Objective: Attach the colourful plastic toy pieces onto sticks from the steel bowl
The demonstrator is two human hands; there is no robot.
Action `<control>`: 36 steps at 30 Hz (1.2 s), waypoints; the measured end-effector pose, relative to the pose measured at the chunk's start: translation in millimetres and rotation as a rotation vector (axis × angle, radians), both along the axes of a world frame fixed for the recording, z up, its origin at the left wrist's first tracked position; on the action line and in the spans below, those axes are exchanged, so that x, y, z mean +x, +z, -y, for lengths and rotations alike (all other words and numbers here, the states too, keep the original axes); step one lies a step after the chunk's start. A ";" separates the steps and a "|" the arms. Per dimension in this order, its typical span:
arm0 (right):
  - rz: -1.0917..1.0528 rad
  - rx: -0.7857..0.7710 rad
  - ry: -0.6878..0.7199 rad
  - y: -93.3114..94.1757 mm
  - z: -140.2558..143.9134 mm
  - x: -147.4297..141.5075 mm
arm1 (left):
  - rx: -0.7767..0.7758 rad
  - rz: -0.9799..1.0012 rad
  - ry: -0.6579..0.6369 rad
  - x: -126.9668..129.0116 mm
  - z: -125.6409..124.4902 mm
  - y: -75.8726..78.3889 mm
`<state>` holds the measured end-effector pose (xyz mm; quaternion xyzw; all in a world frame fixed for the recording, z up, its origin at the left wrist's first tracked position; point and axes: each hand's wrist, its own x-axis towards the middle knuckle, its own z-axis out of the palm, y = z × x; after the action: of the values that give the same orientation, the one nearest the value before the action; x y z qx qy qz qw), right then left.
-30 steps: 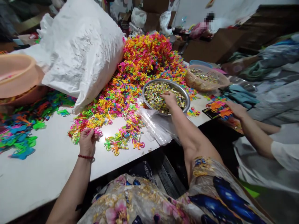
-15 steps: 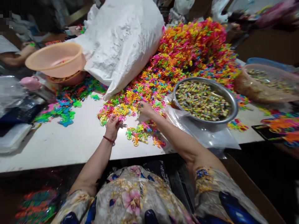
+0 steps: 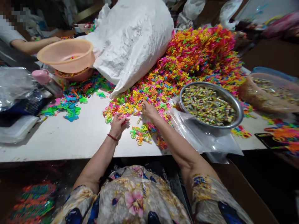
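My left hand (image 3: 118,125), with a red bead bracelet (image 3: 112,137) at the wrist, is just above the white table (image 3: 93,137). Its fingers curl around a small pink plastic piece (image 3: 121,117). My right hand (image 3: 150,111) reaches the near edge of a heap of bright plastic pieces (image 3: 191,53). Its fingertips are pinched; what is between them is too small to make out. Between my forearms lies a small group of bicycle-shaped pieces (image 3: 140,135) with thin striped sticks among them.
At right, a steel bowl (image 3: 239,116) of short striped tubes stands on clear plastic bags (image 3: 198,140). A large white sack (image 3: 137,40) leans behind. Peach basins (image 3: 65,60), a pink-lidded bottle (image 3: 42,77) and green-blue pieces (image 3: 70,109) lie left. Another person's arm (image 3: 35,46) reaches in there.
The view has shifted, so the table things appear farther right. My left hand's fingers have curled in over the pink piece. My right hand stays at the heap's edge. The other person's arm has stretched rightward.
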<state>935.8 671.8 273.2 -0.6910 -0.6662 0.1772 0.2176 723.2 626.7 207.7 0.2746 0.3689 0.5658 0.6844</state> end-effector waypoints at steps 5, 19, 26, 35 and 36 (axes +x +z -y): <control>-0.717 0.012 -0.067 12.4 42.2 -21.9 | -0.035 0.053 0.048 -2.8 -4.5 4.0; -0.957 -0.135 0.011 -41.6 152.5 -64.7 | 0.059 -0.146 -0.121 -31.5 66.2 29.0; -0.676 0.120 0.244 -49.1 167.9 -79.3 | -0.074 -0.046 0.041 -15.7 87.1 25.4; -0.688 0.069 0.147 -42.1 187.3 -72.2 | -0.269 0.038 -0.146 -23.8 93.4 26.2; -0.717 0.031 0.096 -41.2 189.3 -72.4 | -0.238 0.016 -0.126 -22.7 95.5 25.9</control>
<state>863.4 482.5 231.9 -0.5493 -0.5819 0.4081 0.4394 700.4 531.2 233.7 0.2097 0.4098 0.4762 0.7492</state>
